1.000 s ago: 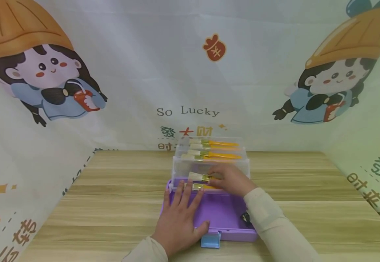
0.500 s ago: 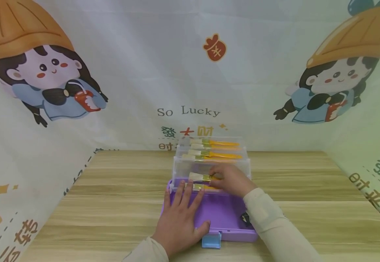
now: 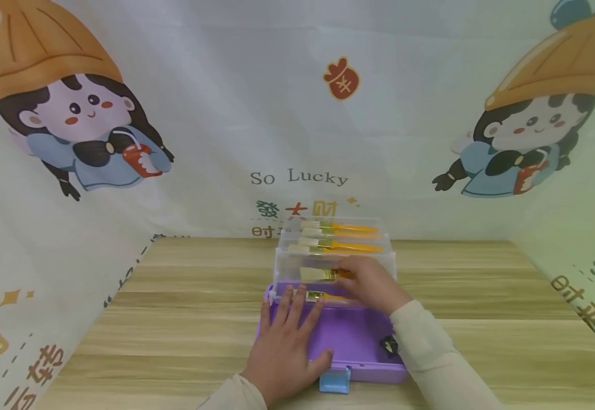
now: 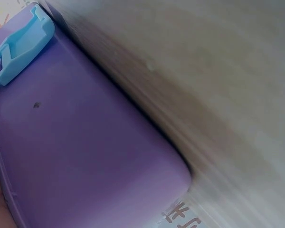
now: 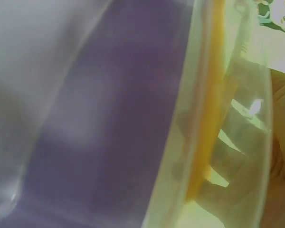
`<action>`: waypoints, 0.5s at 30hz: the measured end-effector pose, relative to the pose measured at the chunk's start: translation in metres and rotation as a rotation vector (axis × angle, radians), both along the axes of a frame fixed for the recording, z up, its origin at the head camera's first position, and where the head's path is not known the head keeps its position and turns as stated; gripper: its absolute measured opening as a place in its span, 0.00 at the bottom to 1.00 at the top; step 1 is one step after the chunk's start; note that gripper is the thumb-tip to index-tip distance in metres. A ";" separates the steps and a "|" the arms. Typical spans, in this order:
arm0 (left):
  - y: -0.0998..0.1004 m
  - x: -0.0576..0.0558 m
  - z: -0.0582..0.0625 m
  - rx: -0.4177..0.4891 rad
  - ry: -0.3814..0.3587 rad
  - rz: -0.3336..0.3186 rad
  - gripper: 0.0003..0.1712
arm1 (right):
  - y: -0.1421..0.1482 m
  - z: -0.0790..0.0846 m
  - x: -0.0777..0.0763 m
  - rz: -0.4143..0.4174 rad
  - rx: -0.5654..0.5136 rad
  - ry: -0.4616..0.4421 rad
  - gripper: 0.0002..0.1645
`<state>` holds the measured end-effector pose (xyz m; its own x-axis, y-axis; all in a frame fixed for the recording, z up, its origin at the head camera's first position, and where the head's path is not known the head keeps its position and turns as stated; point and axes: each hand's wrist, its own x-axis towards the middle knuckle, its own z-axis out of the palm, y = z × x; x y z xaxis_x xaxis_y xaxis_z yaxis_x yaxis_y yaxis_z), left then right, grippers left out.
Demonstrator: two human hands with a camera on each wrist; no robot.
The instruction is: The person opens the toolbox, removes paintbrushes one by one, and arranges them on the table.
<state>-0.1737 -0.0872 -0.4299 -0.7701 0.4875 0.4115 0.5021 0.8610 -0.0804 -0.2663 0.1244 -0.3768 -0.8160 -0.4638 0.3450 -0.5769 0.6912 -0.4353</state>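
My right hand [image 3: 371, 285] pinches a flat paintbrush [image 3: 317, 274], pale bristles pointing left, just above the lowest clear tray of an opened purple box [image 3: 338, 339]. A second paintbrush [image 3: 332, 297] lies in that tray, below the held one. Fingers spread, my left hand [image 3: 284, 347] rests over the left part of the box, fingertips at the lowest tray's front edge. The left wrist view shows the box's outer wall [image 4: 85, 123] and blue latch [image 4: 28, 45]. Through clear plastic in the right wrist view, an orange handle [image 5: 211, 95] shows beside the fingers.
Stepped clear trays [image 3: 335, 236] rise at the back of the box, holding several orange-handled brushes. A small dark object [image 3: 389, 345] sits in the box's right side, partly behind the sleeve. Wooden table [image 3: 189, 307] surrounds it, with a printed cloth [image 3: 215, 102] behind.
The brush in my right hand has risen slightly and shifted to the right, showing more of its ferrule. My left hand stays on the box. The whole view has shifted a little.
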 end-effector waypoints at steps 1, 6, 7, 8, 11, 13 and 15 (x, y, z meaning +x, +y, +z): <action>0.000 0.000 0.001 -0.003 -0.009 0.003 0.46 | 0.000 0.001 0.001 0.003 0.003 0.009 0.15; 0.001 0.000 0.002 -0.017 -0.029 0.016 0.46 | 0.002 0.009 0.006 0.015 0.018 0.035 0.16; 0.001 0.000 0.002 -0.017 -0.029 0.016 0.46 | 0.003 0.011 0.007 0.019 0.023 0.047 0.15; 0.001 0.000 0.002 -0.017 -0.030 0.017 0.46 | 0.003 0.013 0.008 0.019 0.024 0.053 0.15; 0.001 0.001 0.002 -0.019 -0.034 0.019 0.46 | 0.006 0.017 0.012 0.021 0.020 0.068 0.15; 0.001 0.001 0.002 -0.020 -0.038 0.020 0.46 | 0.008 0.020 0.014 0.013 0.018 0.068 0.16; 0.001 0.001 0.002 -0.021 -0.040 0.022 0.46 | 0.010 0.022 0.016 0.004 0.015 0.066 0.17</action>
